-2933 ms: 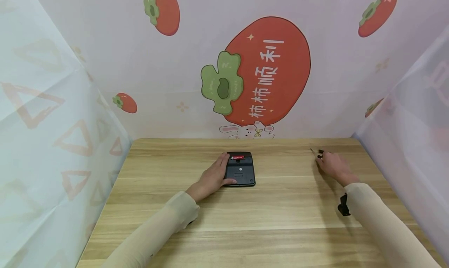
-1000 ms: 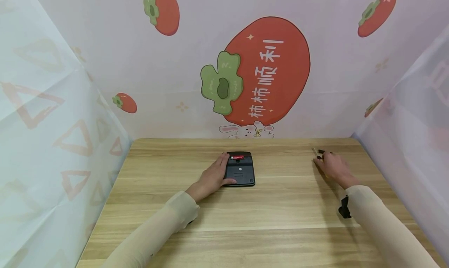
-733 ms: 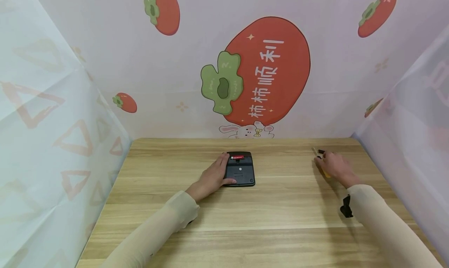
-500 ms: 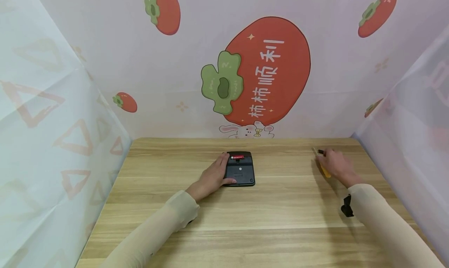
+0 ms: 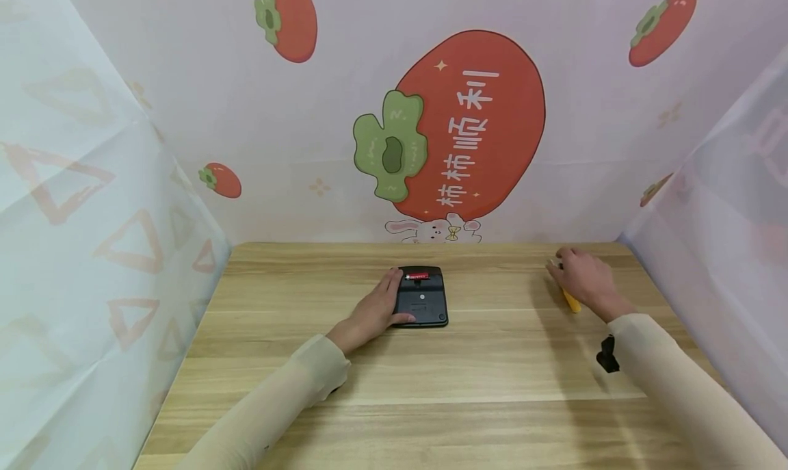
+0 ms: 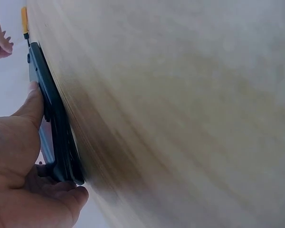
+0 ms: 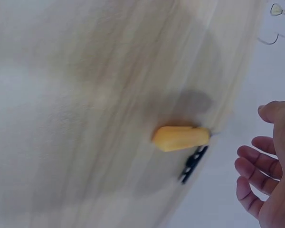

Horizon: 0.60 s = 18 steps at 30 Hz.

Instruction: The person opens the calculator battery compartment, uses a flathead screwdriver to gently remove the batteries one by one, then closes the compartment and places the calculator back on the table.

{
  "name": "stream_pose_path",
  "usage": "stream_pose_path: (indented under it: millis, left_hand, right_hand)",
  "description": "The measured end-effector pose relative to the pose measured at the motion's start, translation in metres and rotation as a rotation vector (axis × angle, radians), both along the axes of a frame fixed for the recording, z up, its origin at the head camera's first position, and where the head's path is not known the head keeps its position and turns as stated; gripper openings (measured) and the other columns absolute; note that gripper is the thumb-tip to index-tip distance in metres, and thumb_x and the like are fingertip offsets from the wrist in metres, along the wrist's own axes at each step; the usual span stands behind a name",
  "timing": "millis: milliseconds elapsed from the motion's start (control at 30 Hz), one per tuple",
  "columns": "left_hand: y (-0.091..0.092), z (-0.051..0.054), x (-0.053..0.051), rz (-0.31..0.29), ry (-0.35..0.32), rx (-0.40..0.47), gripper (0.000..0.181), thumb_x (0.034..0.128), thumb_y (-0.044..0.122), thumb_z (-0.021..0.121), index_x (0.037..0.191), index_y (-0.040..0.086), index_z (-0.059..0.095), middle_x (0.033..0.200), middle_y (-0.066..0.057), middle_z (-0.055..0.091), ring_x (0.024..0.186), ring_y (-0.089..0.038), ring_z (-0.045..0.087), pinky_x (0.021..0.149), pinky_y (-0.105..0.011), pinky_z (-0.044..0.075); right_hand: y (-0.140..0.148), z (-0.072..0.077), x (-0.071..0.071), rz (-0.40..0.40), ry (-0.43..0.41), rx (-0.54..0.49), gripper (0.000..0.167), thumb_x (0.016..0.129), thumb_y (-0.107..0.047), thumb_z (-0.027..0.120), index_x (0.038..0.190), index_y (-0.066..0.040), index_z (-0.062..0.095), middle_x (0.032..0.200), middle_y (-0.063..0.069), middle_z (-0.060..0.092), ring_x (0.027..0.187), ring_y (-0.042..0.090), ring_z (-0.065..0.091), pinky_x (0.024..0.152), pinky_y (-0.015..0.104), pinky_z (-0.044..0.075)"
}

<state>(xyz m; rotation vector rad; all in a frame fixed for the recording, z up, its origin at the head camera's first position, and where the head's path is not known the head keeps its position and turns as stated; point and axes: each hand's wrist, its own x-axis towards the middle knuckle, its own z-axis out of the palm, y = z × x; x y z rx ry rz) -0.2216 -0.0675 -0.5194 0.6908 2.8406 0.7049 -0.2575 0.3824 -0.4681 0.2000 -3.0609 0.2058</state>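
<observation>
A dark calculator-like device [image 5: 423,309] lies face down on the table, a red battery [image 5: 416,276] showing in its upper recess. My left hand [image 5: 369,312] holds its left side, thumb on the back and fingers along the edge; the left wrist view shows this hand [image 6: 19,166] gripping the device [image 6: 54,109]. My right hand [image 5: 585,277] is above a screwdriver with a yellow handle [image 5: 572,301]. In the right wrist view the hand [image 7: 275,166] is off the table with loosely bent fingers, holding nothing; the yellow handle [image 7: 180,138] lies beside a black piece [image 7: 194,164].
The wooden table [image 5: 431,388] meets a wall sheet [image 5: 295,128] printed with persimmons at its back edge. White printed sheets [image 5: 92,251] also stand along the left and right sides.
My right hand has let go of the screwdriver, which lies on the table, and has risen slightly off it and the black piece. The left hand and the device stay in place.
</observation>
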Motion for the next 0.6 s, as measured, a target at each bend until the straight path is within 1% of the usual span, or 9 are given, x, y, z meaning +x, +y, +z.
stream_pose_path:
  millis: [67,200,433,600]
  left_hand:
    - [0.000,0.000,0.000,0.002,0.002,0.003,0.103,0.0955,0.046,0.076,0.166,-0.003,0.020,0.172,-0.025,0.023,0.156,-0.037,0.034,0.123,-0.046,0.038]
    - [0.000,0.000,0.000,0.005,0.003,-0.001,0.103,0.0957,0.046,0.076,0.166,-0.003,0.019,0.172,-0.025,0.023,0.156,-0.037,0.035,0.123,-0.046,0.039]
    - [0.000,0.000,0.000,0.007,0.000,-0.008,0.104,0.0958,0.047,0.076,0.167,-0.002,0.019,0.172,-0.024,0.023,0.157,-0.037,0.032,0.123,-0.047,0.039]
    - [0.001,0.000,-0.001,0.009,-0.001,-0.013,0.104,0.0956,0.048,0.076,0.167,-0.001,0.018,0.173,-0.024,0.022,0.158,-0.036,0.031,0.123,-0.046,0.038]
  right_hand:
    - [-0.006,0.004,-0.001,0.021,0.015,0.013,0.047,0.107,-0.032,0.061,0.131,0.009,0.063,0.119,0.032,0.067,0.081,0.041,0.069,0.058,0.052,0.057]
    - [-0.019,0.011,-0.002,0.062,0.043,0.044,0.045,0.105,-0.029,0.066,0.128,0.009,0.065,0.116,0.032,0.067,0.075,0.037,0.068,0.055,0.049,0.057]
    - [-0.040,0.019,-0.003,0.132,0.083,0.078,0.044,0.103,-0.028,0.069,0.126,0.009,0.066,0.117,0.032,0.069,0.083,0.041,0.070,0.061,0.052,0.059]
    - [-0.053,0.025,-0.004,0.183,0.093,0.101,0.043,0.101,-0.026,0.072,0.126,0.009,0.068,0.120,0.031,0.070,0.091,0.042,0.072,0.060,0.049,0.060]
